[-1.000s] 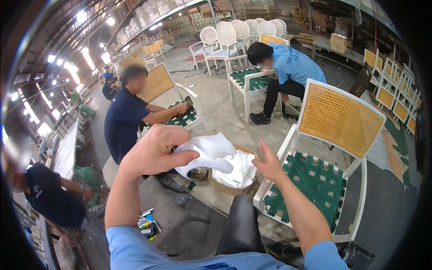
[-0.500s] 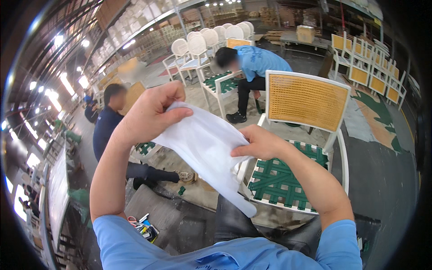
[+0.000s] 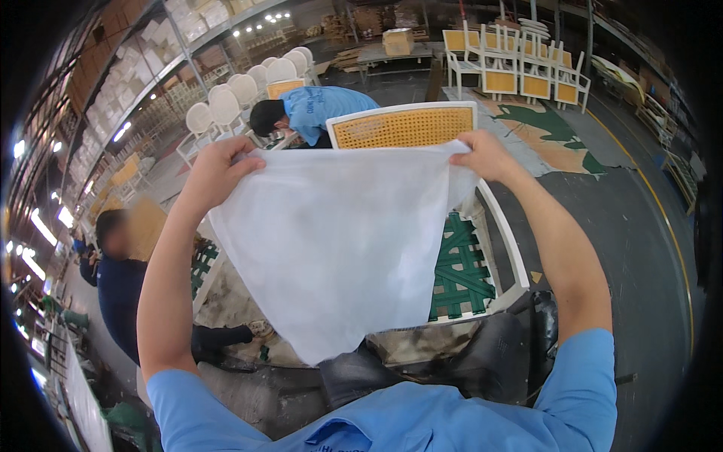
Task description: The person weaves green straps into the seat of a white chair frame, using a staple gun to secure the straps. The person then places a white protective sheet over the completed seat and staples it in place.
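Note:
A thin white cloth (image 3: 339,233) hangs spread out between my two hands. My left hand (image 3: 230,167) pinches its upper left corner between thumb and fingers. At the upper right, my right hand (image 3: 478,157) grips the other end of the top edge, with a short flap hanging beside it. The cloth tapers to a point low in front of my knees. Behind it stands a white-framed chair with a yellow cane backrest (image 3: 407,124) and a seat of woven green straps (image 3: 461,264). The cloth covers the left part of this chair.
A co-worker in a light blue shirt (image 3: 324,109) bends over another chair ahead. To the left sits a person in dark clothes (image 3: 120,286). White round-backed chairs (image 3: 226,105) stand at the back left, stacked cane chairs (image 3: 501,71) at the back right. Green-stained sheeting (image 3: 542,132) covers floor there.
My hands have moved apart, and the bunched cloth is now stretched wide between them. The view has turned to the right.

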A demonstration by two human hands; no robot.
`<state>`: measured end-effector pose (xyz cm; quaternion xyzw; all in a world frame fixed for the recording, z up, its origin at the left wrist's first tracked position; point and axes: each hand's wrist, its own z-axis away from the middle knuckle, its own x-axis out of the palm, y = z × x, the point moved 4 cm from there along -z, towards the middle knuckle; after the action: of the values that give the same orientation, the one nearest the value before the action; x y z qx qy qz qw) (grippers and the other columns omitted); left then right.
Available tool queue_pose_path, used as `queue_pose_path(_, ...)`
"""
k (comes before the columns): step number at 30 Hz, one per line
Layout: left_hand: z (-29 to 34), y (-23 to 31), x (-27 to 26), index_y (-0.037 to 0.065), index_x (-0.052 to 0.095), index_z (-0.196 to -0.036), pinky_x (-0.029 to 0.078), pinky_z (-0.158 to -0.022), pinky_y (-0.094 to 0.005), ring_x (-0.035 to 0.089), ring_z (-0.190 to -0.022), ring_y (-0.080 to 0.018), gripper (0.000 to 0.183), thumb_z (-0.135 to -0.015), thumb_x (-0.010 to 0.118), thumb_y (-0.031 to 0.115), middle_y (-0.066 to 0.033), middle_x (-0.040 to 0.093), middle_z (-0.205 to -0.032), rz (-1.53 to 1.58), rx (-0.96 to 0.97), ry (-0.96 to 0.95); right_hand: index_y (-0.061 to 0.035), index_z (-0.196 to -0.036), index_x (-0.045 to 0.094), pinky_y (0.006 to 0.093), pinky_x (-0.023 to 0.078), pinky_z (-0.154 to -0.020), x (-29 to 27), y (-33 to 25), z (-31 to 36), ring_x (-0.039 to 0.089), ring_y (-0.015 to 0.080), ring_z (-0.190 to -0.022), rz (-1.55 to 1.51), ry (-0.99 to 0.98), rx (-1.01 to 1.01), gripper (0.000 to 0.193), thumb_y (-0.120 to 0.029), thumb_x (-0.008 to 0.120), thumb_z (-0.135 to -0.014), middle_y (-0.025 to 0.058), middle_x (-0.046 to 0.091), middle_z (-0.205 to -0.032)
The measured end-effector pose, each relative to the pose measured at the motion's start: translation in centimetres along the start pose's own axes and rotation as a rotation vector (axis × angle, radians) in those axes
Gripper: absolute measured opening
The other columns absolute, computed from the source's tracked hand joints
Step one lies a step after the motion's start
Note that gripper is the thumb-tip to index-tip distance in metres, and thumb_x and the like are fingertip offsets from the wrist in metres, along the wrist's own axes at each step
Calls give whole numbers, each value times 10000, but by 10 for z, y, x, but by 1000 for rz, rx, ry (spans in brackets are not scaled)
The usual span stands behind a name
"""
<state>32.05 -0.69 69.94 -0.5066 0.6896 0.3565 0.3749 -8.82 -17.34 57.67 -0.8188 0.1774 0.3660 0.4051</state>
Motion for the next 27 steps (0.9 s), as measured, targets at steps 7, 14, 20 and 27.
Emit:
queue_pose_path(7, -34, 8, 32, 31, 693, -950, 491, -719, -397, 640, -758, -271, 265, -867, 770, 270, -152, 684, -819, 74, 65, 13, -1, -1052, 719, 364, 511, -791, -50, 13, 18, 666, 252, -824, 92, 182, 161, 217, -126, 763, -881, 137, 722, -884)
queue_pose_path(14, -29, 4, 44, 22, 730, -959, 500, -708, -389, 645, -730, -261, 273, -843, 789, 262, -152, 693, -805, 129, -45, -59, -20, -1072, 728, 407, 514, -816, -57, 20, 22, 670, 315, -896, 234, 229, 125, 229, -145, 755, -882, 192, 718, -954)
queue_pose_path(20, -21, -7, 55, 15, 742, -967, 516, -748, -394, 669, -794, -281, 261, -840, 787, 238, -159, 709, -846, 103, -80, -114, -34, -1097, 741, 445, 539, -830, -54, 22, 17, 703, 392, -924, 200, 148, 228, 236, -142, 715, -890, 229, 737, -953)
queue_pose_path(27, -22, -17, 86, -2, 703, -1009, 518, -747, -376, 667, -775, -268, 227, -908, 717, 201, -147, 712, -871, 123, 78, 23, -72, -1048, 771, 463, 539, -831, -43, 37, 23, 699, 403, -942, 300, 108, 241, 199, -140, 696, -877, 221, 737, -971)
